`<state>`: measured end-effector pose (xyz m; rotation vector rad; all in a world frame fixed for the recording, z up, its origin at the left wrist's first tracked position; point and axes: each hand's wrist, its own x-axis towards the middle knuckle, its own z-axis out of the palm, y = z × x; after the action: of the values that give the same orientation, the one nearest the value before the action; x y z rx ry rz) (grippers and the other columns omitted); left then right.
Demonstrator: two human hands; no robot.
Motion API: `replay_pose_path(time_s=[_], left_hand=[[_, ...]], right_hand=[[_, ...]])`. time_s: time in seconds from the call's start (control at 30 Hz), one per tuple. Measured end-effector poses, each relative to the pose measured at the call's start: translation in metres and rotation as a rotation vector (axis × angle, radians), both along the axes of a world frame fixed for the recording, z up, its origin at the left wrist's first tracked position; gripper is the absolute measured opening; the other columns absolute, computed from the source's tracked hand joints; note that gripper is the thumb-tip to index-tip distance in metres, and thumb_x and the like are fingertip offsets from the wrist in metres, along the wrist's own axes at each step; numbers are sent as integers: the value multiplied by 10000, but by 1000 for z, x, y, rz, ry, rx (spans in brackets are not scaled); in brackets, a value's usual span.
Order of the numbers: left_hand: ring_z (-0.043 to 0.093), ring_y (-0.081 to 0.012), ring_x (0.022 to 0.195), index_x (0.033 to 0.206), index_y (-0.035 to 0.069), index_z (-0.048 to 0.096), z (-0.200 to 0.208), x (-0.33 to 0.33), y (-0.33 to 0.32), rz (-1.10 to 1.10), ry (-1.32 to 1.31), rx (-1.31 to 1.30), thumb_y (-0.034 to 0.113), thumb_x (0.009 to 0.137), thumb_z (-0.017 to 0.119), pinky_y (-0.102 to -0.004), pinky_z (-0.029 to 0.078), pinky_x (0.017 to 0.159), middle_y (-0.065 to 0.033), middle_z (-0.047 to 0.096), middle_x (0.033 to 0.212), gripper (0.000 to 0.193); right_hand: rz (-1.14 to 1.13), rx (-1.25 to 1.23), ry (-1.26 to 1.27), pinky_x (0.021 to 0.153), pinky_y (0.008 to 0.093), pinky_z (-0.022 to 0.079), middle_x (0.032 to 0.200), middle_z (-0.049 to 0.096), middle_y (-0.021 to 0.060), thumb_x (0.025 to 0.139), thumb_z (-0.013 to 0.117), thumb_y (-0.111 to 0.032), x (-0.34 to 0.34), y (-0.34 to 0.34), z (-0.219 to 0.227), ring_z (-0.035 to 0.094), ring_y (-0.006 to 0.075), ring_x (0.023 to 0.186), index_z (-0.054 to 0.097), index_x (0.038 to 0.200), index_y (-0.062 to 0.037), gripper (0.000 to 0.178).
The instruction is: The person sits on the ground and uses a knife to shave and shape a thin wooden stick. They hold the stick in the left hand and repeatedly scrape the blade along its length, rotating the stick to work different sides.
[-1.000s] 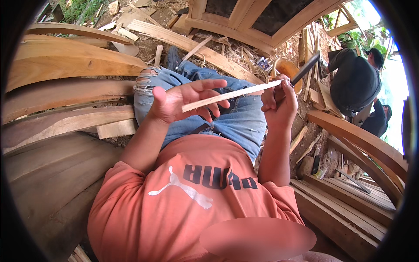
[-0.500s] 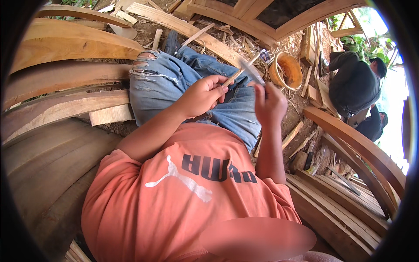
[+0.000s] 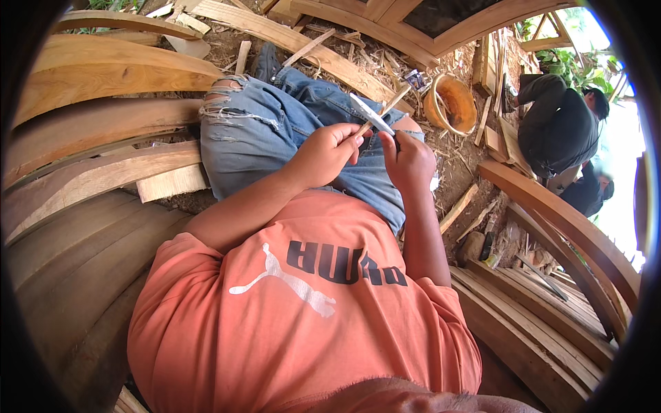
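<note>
My left hand (image 3: 326, 154) is closed round the lower end of a thin wooden stick (image 3: 396, 98), which points up and to the right above my lap. In my right hand (image 3: 412, 162) is a knife (image 3: 365, 110), gripped with the thumb up along it. Its pale blade angles up to the left and crosses the stick, just beyond the left fingertips. Most of the knife's handle is hidden inside my right fist. Both hands are over my bent legs in torn blue jeans (image 3: 237, 148).
A yellowish bucket (image 3: 451, 103) stands beyond my right knee. Curved timber pieces (image 3: 113, 131) lie at the left, and stacked boards (image 3: 530, 323) at the lower right. A wooden frame (image 3: 385, 24) is at the top. Wood scraps cover the ground. A crouching person (image 3: 561, 127) is at the right.
My right hand has moved left and slightly down, toward my left hand. The knife blade has shifted left along the stick, closer to the left fingers. My left hand has barely moved.
</note>
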<state>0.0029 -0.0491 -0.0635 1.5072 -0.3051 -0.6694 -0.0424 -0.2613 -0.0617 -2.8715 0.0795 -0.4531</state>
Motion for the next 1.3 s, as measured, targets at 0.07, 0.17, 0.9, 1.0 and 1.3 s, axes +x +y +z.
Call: replay_pose_path(time_s=[0.07,0.17,0.9,1.0,1.3], left_hand=[[502,-41,687,1354,8,689,-1,0,1,-6,-2,-1,189,1124,539,-240,429,635,39,584,746,329],[504,-40,688,1339,8,689,-4,-1,-1,10,-26,-18,170,1121,536,-239,429,633,37,579,751,311],[638,-63,765,1401,0,642,16,-3,13,-185,164,61,102,1064,633,-231,527,634,-29,717,1009,352],[692,-116,964,1454,9,601,0,15,27,-174,37,-104,194,1099,590,-272,569,821,-64,727,1102,400],[690,-178,1091,1433,42,583,-11,50,42,152,274,-405,470,1137,456,-328,553,944,-119,723,1243,537]], right_hand=[[1,-11,22,550,485,501,614,619,141,984,702,-537,1,-2,1,646,381,577,623,698,-88,537],[-43,-31,-19,579,494,519,641,642,164,978,708,-528,8,-16,0,660,407,600,638,712,-80,525],[-148,1398,122,438,228,300,687,608,1,1065,697,-237,14,-39,19,436,43,474,695,1036,-1,237],[-200,1501,-34,377,238,263,652,587,-8,1066,689,-213,10,-43,24,374,39,411,683,980,-26,206],[-291,1780,-77,349,258,298,755,617,38,1047,709,-259,0,-25,24,423,61,451,638,1022,-44,228]])
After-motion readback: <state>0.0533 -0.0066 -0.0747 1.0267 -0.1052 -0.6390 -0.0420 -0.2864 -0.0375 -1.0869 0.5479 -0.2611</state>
